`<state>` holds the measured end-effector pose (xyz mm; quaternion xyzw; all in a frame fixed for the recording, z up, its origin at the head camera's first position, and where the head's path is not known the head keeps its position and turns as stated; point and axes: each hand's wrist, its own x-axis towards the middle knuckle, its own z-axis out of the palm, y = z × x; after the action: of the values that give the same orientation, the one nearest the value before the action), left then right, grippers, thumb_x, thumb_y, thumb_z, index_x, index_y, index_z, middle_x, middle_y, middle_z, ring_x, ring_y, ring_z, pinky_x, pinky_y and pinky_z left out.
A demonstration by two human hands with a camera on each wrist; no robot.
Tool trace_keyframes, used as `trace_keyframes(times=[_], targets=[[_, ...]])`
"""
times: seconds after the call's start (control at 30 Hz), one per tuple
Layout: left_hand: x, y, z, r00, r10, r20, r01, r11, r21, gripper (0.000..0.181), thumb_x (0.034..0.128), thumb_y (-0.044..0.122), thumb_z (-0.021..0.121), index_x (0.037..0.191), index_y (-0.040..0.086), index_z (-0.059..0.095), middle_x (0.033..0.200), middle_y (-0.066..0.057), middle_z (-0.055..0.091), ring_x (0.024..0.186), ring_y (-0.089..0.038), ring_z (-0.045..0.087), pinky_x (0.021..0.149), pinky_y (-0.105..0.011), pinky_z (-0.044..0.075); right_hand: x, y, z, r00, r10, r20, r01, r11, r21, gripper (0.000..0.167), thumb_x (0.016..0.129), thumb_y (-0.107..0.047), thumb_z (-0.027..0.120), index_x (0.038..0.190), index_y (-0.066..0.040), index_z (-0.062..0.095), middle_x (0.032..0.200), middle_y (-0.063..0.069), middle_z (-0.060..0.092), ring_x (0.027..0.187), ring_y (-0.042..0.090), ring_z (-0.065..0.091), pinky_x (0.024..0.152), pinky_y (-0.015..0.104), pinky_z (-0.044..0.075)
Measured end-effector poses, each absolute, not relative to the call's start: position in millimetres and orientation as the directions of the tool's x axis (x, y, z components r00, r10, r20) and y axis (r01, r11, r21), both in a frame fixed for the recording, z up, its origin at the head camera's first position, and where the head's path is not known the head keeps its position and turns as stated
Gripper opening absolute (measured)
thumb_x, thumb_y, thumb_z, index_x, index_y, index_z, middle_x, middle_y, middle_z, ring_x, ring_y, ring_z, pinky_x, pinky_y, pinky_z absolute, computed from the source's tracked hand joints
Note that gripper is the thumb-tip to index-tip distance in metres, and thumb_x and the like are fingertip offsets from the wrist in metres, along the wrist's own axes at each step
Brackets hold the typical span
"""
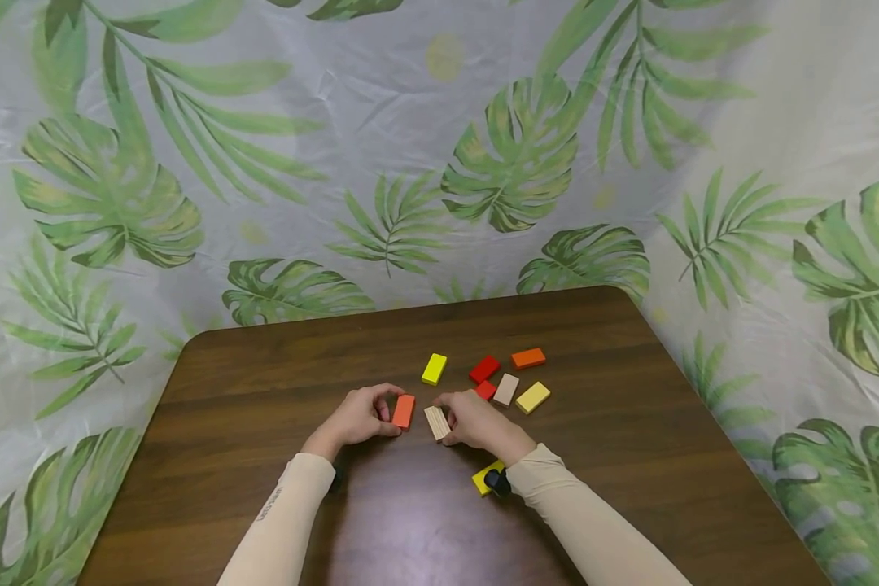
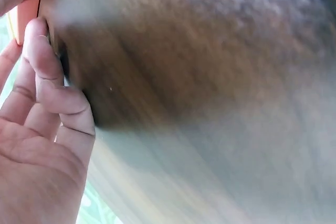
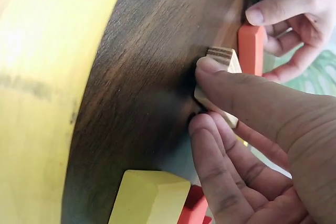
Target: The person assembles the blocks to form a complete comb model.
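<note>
In left hand (image 1: 357,417), pinched between fingers (image 3: 255,16): orange-red rectangular painted block (image 1: 404,413), middle of dark wood-grain desk (image 1: 264,366). In right hand (image 1: 478,419), likewise pinched: pale stripe-grained rectangular wooden block (image 1: 437,424), just right, apart. Advisable: light end grip, facing sides unobstructed.

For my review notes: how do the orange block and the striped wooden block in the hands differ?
The orange block is plain; the striped block is pale with darker lines. The left hand grips the orange block, the right hand the striped block. In the head view, the orange block's far end slants right, the striped block's left. Both are rectangular.
</note>
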<state>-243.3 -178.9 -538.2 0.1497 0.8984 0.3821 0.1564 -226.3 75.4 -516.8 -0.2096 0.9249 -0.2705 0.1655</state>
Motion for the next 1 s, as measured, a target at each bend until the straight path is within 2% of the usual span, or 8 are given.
trace_keyframes(times=[0.23, 0.47, 0.67, 0.83, 1.0], targets=[[-262, -200, -533, -0.955, 0.279, -0.104, 0.112, 0.661, 0.742, 0.058, 0.0851, 0.012, 0.092, 0.138, 0.01, 0.068, 0.086, -0.004, 0.064, 0.068, -0.016, 0.052, 0.065, -0.029, 0.045, -229, 78, -518, -0.871, -0.465, -0.157, -0.305, 0.762, -0.571, 0.06, 0.078, -0.002, 0.095, 0.133, -0.001, 0.07, 0.077, -0.001, 0.061, 0.07, 0.011, 0.053, 0.065, 0.022, 0.045], [-275, -213, -530, -0.976, 0.182, -0.122, 0.036, 0.683, 0.73, 0.062, 0.0868, 0.013, 0.09, 0.142, 0.006, 0.064, 0.085, -0.005, 0.066, 0.073, -0.017, 0.057, 0.076, -0.033, 0.05, -227, 78, -519, -0.872, -0.463, -0.162, -0.299, 0.763, -0.573, 0.059, 0.079, -0.004, 0.095, 0.132, -0.002, 0.071, 0.079, 0.0, 0.062, 0.072, 0.011, 0.053, 0.066, 0.023, 0.046], [-279, -207, -534, -0.976, 0.168, -0.138, 0.019, 0.696, 0.718, 0.06, 0.0879, 0.014, 0.089, 0.142, 0.006, 0.064, 0.083, -0.003, 0.068, 0.072, -0.015, 0.059, 0.087, -0.04, 0.054, -226, 77, -519, -0.877, -0.453, -0.161, -0.291, 0.767, -0.572, 0.059, 0.078, -0.004, 0.096, 0.131, -0.003, 0.071, 0.079, -0.001, 0.06, 0.072, 0.012, 0.052, 0.065, 0.023, 0.044], [-280, -204, -535, -0.971, 0.182, -0.155, 0.013, 0.688, 0.726, 0.065, 0.0883, 0.015, 0.089, 0.146, 0.007, 0.06, 0.083, -0.003, 0.066, 0.072, -0.016, 0.058, 0.081, -0.035, 0.051, -226, 77, -518, -0.876, -0.454, -0.162, -0.29, 0.765, -0.575, 0.059, 0.078, -0.003, 0.096, 0.131, -0.002, 0.071, 0.078, -0.001, 0.06, 0.071, 0.012, 0.052, 0.065, 0.023, 0.044], [-280, -212, -541, -0.957, 0.212, -0.196, -0.034, 0.592, 0.805, 0.072, 0.0928, 0.016, 0.085, 0.157, 0.01, 0.052, 0.089, -0.004, 0.067, 0.076, -0.017, 0.056, 0.074, -0.031, 0.045, -227, 78, -519, -0.876, -0.454, -0.163, -0.292, 0.769, -0.568, 0.059, 0.078, -0.005, 0.096, 0.132, -0.003, 0.071, 0.079, -0.001, 0.062, 0.072, 0.011, 0.053, 0.066, 0.023, 0.045]])
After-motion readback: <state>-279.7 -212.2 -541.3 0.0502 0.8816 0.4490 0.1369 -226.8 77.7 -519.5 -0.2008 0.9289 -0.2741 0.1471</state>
